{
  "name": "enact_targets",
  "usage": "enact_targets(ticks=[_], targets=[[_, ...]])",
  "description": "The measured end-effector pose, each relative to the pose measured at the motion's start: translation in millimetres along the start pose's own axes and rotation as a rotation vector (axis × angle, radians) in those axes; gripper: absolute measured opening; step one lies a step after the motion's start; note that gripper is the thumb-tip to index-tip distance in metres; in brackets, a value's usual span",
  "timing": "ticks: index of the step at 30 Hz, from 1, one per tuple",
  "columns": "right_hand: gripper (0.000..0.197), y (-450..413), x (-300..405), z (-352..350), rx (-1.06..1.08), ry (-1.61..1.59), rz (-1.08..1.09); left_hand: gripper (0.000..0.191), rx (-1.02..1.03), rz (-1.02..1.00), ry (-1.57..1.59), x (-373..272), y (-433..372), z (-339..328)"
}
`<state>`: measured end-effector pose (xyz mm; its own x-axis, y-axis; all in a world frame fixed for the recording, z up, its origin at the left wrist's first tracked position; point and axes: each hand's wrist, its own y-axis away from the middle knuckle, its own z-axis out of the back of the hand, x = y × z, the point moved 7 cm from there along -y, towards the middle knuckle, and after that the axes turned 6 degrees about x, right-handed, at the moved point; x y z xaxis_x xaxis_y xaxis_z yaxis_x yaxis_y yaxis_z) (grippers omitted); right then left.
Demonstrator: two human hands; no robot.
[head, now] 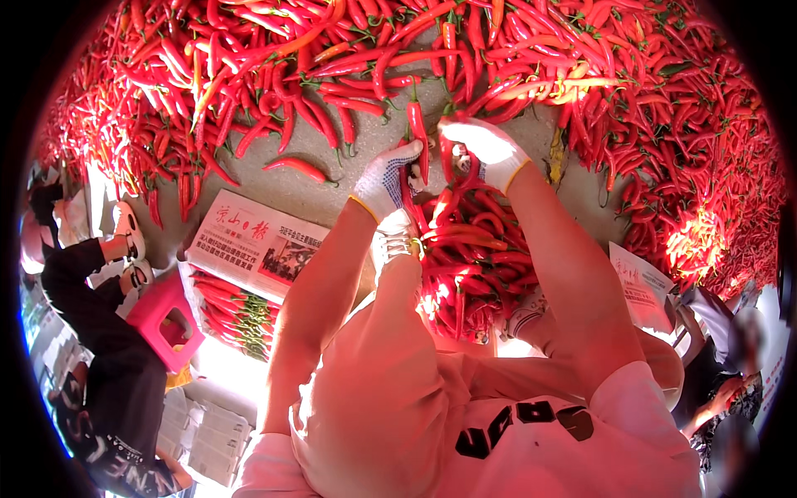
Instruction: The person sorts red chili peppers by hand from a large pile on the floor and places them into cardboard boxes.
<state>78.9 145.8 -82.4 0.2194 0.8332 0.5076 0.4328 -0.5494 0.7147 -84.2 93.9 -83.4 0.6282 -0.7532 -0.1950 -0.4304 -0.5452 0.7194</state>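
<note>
My left hand [389, 174], in a white knit glove with blue dots and a yellow cuff, grips red chili peppers [418, 124], one of them standing upright with its green stem at the top. Close to its right, my right hand [482, 149], gloved the same way, is closed around more red chilies [446, 149]. Its fingertips are partly hidden by glare. Below both hands, between my legs, lies a heap of red chilies [476, 261]. A single red chili [297, 168] rests on the concrete floor left of my left hand.
A large pile of red chilies [348, 62] spreads across the floor ahead and to both sides. On the left, newspaper [249, 239] partly covers a box of chilies [218, 302], beside a pink plastic stool [165, 320]. Another newspaper [641, 289] lies right. People sit at both sides.
</note>
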Motion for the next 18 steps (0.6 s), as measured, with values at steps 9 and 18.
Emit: enact_targets(ticks=[9, 18], targets=[[0.014, 3, 9, 22, -0.131, -0.427, 0.151, 0.024, 0.080, 0.014, -0.186, 15, -1, -2], [0.021, 25, 18, 1, 0.028, 0.276, 0.109, 0.029, -0.029, 0.040, -0.535, 27, 14, -4]])
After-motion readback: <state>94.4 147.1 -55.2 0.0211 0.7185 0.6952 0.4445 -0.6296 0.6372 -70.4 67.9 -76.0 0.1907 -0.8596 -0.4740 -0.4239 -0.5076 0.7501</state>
